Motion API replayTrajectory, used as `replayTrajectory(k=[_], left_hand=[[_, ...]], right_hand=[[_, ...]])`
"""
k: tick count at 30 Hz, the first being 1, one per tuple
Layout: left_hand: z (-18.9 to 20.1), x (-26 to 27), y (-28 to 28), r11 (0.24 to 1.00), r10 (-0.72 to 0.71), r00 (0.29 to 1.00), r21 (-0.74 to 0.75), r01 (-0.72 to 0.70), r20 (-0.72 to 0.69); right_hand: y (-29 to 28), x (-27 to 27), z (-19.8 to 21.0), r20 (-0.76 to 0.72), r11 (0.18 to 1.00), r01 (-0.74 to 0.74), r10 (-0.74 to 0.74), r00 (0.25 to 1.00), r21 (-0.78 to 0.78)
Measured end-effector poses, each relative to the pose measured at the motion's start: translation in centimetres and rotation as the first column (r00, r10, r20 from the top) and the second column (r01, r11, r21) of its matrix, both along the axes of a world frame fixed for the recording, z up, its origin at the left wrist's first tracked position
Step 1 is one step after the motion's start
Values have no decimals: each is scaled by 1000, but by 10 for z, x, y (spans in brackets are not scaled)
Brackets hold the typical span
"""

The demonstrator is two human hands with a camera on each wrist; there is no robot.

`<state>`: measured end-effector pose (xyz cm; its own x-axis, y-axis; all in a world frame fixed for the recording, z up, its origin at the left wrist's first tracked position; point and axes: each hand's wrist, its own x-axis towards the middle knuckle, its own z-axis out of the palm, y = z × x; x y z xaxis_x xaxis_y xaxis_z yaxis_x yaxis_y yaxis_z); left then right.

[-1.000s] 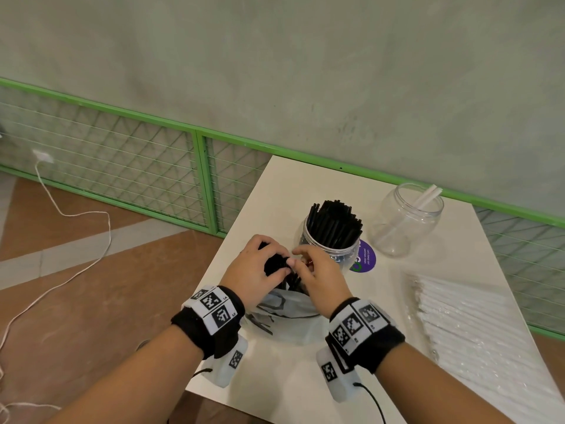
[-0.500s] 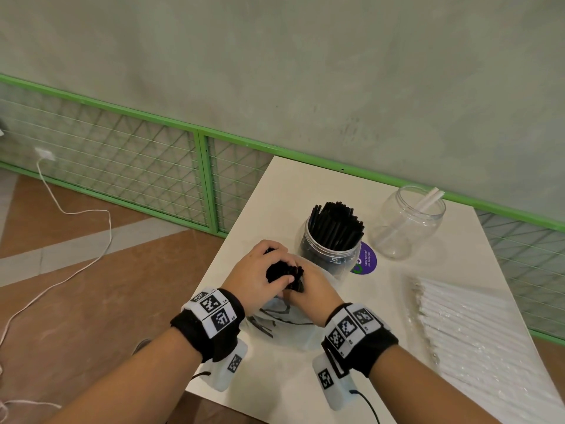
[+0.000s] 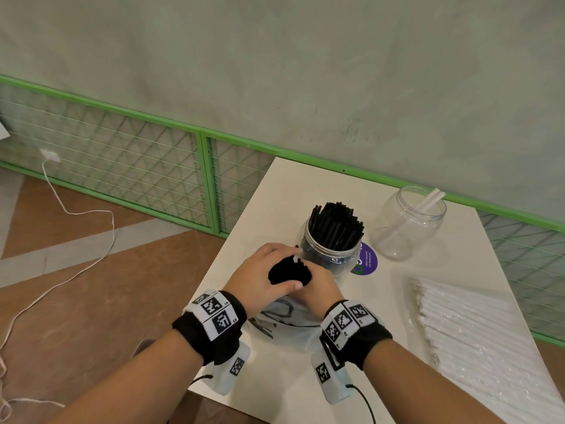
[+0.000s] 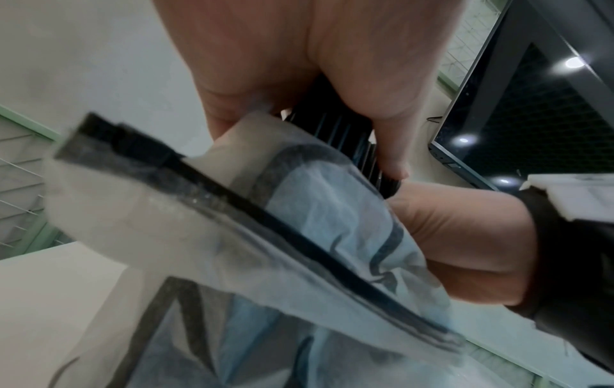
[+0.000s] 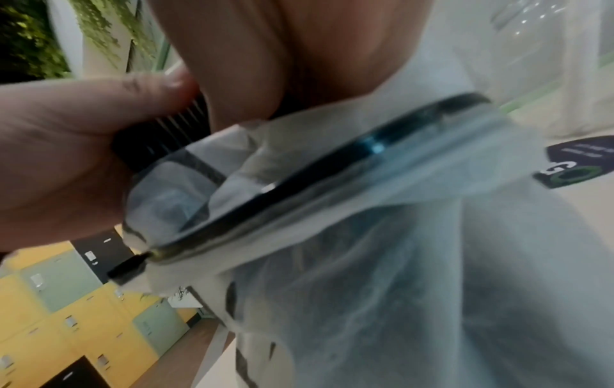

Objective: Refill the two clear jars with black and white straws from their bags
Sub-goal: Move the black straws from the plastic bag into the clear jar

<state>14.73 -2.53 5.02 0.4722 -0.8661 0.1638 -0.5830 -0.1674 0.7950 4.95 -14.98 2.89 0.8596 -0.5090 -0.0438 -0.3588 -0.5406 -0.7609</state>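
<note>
While the left hand (image 3: 263, 272) curls its fingers and thumb around a bunch of black straws (image 3: 290, 272), the right hand (image 3: 319, 286) holds the same bunch from the other side. Both hands are closed tight on it, and they touch each other. The straw ends poke up between them. In the left wrist view, the left thumb (image 4: 388, 105) presses on the side of the dark straws (image 4: 349, 141). In the right wrist view, the straws (image 5: 172, 131) sit under the left thumb (image 5: 133, 92).

Just below the hands, a thin see-through bag (image 3: 284, 328) hangs down to the table. It has black marks on it and a dark strip along its open top (image 4: 232, 199). The lower part of the bunch goes down into this bag.

Right behind the hands stands a clear jar (image 3: 331, 255). It is packed with more black straws (image 3: 336, 224) that stand up and lean a bit. A round purple sticker (image 3: 365, 263) lies on the white table (image 3: 290, 191) beside that jar.

Farther to the right stands a second clear jar (image 3: 406, 228). It has only a couple of white straws (image 3: 429, 198) leaning inside.

On the right side of the table lies a long bag of white straws (image 3: 477, 328). It is well apart from both hands.

Behind the table runs a green fence (image 3: 204, 185) along the wall. A white cord (image 3: 76, 215) lies on the brown floor.
</note>
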Motion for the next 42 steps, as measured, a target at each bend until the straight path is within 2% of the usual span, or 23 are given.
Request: replayTrajectory(k=[1, 10, 14, 18, 20, 23, 25, 27, 29, 32, 36, 42], left_hand=[[0, -1, -1, 1000, 1, 1000, -3, -1, 0], [0, -7, -6, 995, 98, 994, 12, -98, 53], [0, -1, -3, 990, 141, 986, -20, -139, 87], [-1, 1, -3, 989, 149, 983, -22, -148, 105], [-2, -1, -4, 989, 146, 984, -24, -145, 106], [-2, -2, -5, 990, 141, 984, -20, -139, 110], [-1, -3, -5, 991, 134, 985, -14, -133, 108], [-1, -4, -5, 991, 130, 986, -5, -130, 109], [-1, -4, -5, 991, 130, 985, -2, -130, 115], [-1, -3, -6, 991, 131, 985, -3, -131, 117], [0, -3, -6, 991, 130, 985, 4, -131, 110], [-1, -3, -6, 992, 127, 986, 5, -129, 111]], right_hand=[[0, 0, 1, 1, 1000, -3, 3, 1000, -18], [-7, -16, -1, 160, 982, 25, -55, 986, 187], [-13, -25, 5, 248, 976, 96, -144, 958, 196], [-20, -35, 7, 340, 936, 217, -307, 889, 278], [-20, -38, 0, 306, 929, 257, -334, 892, 265], [-14, -38, -13, 74, 936, 280, -301, 951, 214], [-13, -39, -18, -36, 924, 301, -301, 953, 234], [-18, -39, -21, -17, 918, 317, -323, 946, 238], [-26, -41, -17, 67, 920, 286, -313, 947, 269], [-33, -43, 5, 196, 941, 175, -237, 952, 290], [-43, -46, 64, 358, 976, 77, -148, 922, 205], [-70, -43, 148, 602, 980, 31, -145, 785, 197]])
